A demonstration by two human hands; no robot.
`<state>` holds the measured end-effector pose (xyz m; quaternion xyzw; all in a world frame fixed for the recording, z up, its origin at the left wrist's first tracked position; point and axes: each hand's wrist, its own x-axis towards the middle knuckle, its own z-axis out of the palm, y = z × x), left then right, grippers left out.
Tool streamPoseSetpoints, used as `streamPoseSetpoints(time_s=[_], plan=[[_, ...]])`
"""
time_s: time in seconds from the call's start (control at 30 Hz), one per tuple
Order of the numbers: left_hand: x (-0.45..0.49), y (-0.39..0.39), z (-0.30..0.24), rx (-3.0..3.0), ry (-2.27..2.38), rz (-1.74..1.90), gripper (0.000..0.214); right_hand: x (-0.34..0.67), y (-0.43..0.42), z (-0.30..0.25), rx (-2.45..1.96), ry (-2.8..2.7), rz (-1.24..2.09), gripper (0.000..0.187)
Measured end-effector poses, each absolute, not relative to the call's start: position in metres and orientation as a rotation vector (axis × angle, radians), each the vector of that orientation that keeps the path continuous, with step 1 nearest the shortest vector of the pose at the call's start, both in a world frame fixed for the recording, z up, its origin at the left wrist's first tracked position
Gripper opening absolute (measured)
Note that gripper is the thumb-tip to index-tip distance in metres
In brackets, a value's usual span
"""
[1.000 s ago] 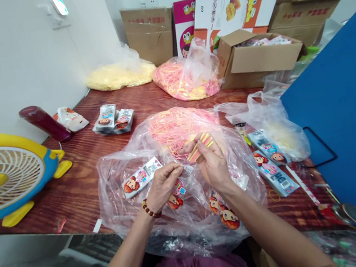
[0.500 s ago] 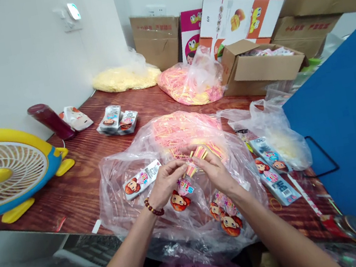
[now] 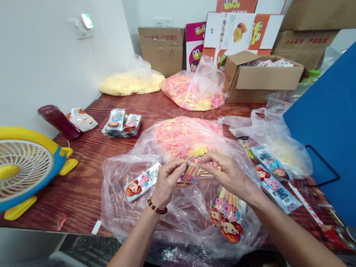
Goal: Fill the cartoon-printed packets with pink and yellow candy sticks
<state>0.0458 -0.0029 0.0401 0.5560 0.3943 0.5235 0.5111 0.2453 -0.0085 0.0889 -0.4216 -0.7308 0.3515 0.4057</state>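
Note:
My left hand (image 3: 168, 181) pinches the top edge of a small clear printed packet (image 3: 188, 177) of thin pink and yellow sticks. On the opposite side, my right hand (image 3: 228, 174) has thumb and fingertips closed at the same upper edge. The packet's lower part, with a red-haired cartoon figure, hangs just above the large clear plastic bag (image 3: 119, 173). Behind the hands, loose pink and yellow sticks (image 3: 187, 134) lie heaped in that bag. Filled packets (image 3: 230, 222) rest below my right wrist. A stack of flat printed packets (image 3: 141, 183) lies left of my left hand.
A yellow and blue fan (image 3: 10, 173) stands at the left, near a dark red bottle (image 3: 59, 122). More flat packets (image 3: 277, 187) lie at right. Tied bags of pink sticks (image 3: 191, 90) and yellow sticks (image 3: 130, 84), and an open carton (image 3: 267, 75), line the back. A blue panel (image 3: 351, 131) borders the right.
My right hand has shifted right and its fingers have moved to the packet's upper edge. The packet has tipped lower between the hands. The camera view has shifted slightly.

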Motion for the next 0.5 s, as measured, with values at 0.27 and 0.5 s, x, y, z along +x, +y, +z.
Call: streamPoseSetpoints(time_s=[0.27,0.5], plan=[[0.058,-0.006,0.045,1.336,0.969,1.329,0.018,0.247,-0.008,0.081,-1.106,-1.589,1.113,0.016],[0.063,-0.013,0.038,1.408,0.968,1.219,0.032,0.28,-0.03,0.069,-1.239,-1.199,1.382,0.03]])
